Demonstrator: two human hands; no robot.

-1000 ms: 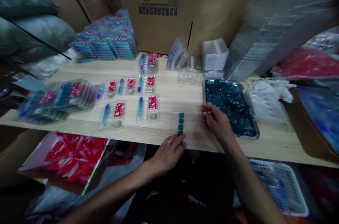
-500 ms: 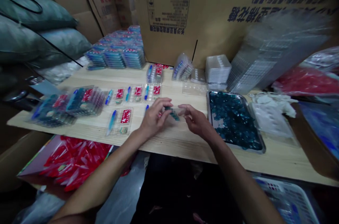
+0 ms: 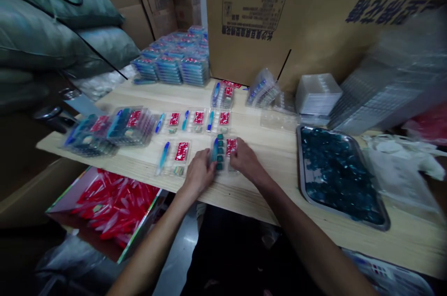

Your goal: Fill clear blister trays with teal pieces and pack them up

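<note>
"Where is the blister pack (image 3: 224, 155) seen?"
"On the surface (image 3: 275, 147), between the left hand (image 3: 200, 172) and the right hand (image 3: 244, 158); its red packet (image 3: 231, 146) is partly covered by the latter."
"Is it grasped?"
"For either grip, this cannot be told."

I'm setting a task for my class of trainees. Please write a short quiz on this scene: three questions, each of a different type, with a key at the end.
1. Multiple choice: what lies between the left hand and the right hand?
A. a row of teal cubes
B. a pair of scissors
C. a coil of rope

2. True or false: the metal tray lies to the right of both hands.

3. Fill the gap: the open box below the table edge holds a heap of mostly ____ items.

Key: 1. A; 2. true; 3. red.
</note>
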